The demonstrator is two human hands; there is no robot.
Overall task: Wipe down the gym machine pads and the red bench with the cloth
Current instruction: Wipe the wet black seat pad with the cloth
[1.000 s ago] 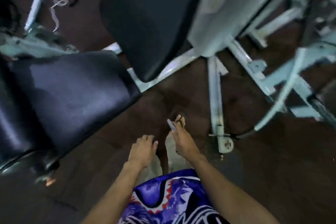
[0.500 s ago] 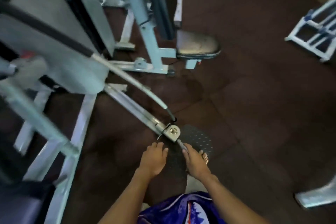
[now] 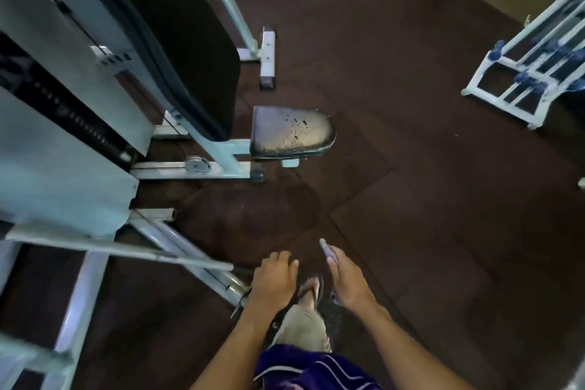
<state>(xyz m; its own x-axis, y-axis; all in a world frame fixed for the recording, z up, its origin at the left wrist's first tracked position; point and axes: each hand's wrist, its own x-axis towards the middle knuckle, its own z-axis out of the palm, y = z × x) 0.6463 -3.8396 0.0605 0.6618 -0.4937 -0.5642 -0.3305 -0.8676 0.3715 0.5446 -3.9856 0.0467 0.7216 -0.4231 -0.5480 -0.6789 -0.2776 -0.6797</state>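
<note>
A gym machine stands to the left. Its long black back pad (image 3: 190, 57) is tilted, and below it sits a small black seat pad (image 3: 291, 130) with worn, flaking spots. My left hand (image 3: 273, 282) hangs low in the view with its fingers loosely curled and nothing in it. My right hand (image 3: 346, 282) is beside it, gripping a small grey-blue piece, apparently the cloth (image 3: 326, 250), which sticks out past the fingers. Both hands are well short of the seat pad. No red bench is in view.
The machine's pale blue frame and weight stack (image 3: 63, 104) fill the left side. A metal bar (image 3: 142, 252) and floor rails reach toward my sandalled foot (image 3: 311, 291). A white rack with blue knobs (image 3: 522, 73) stands at the right. Dark brown rubber floor (image 3: 411, 199) lies between.
The view has swung from a large black seat on the left to this machine's seat pad, which is now nearer. My hands stay low in front, the right one still gripping the small piece.
</note>
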